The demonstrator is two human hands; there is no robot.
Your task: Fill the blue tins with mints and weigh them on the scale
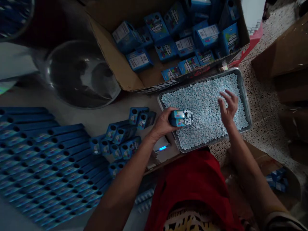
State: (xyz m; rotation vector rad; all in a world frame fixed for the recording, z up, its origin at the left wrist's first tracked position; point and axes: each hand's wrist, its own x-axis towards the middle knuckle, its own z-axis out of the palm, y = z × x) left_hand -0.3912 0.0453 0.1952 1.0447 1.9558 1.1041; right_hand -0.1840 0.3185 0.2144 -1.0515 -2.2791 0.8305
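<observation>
Head view: two boxes [178, 118] in our left hand [166, 123], pellets [202, 106] at their ends

We grip the pair side by side, the fingers of our left hand closed around them. The boxes are over the left part of the metal tray [248, 110], and white pellets show at the ends that face right in the view. Pale blue and white pellets cover the tray's bottom in a thick layer.

Our right hand [229, 105] is over the right part of the tray, its fingers apart and bent, with nothing seen between them. We cannot tell whether it touches the pellets.

Just below our left wrist, a lit blue display [163, 148] glows on the worktop [81, 117]. To the left we see a loose group [120, 136] of blue boxes with dark round holes, then long rows [55, 160] of the same kind, set close together. Beyond the tray an open carton [106, 61] holds many more boxes, some lettered "Caramelo Macizo", and a shiny basin [62, 73] is to its left. Red cloth [187, 186] covers our front, and speckled floor [256, 96] shows on the right.
</observation>
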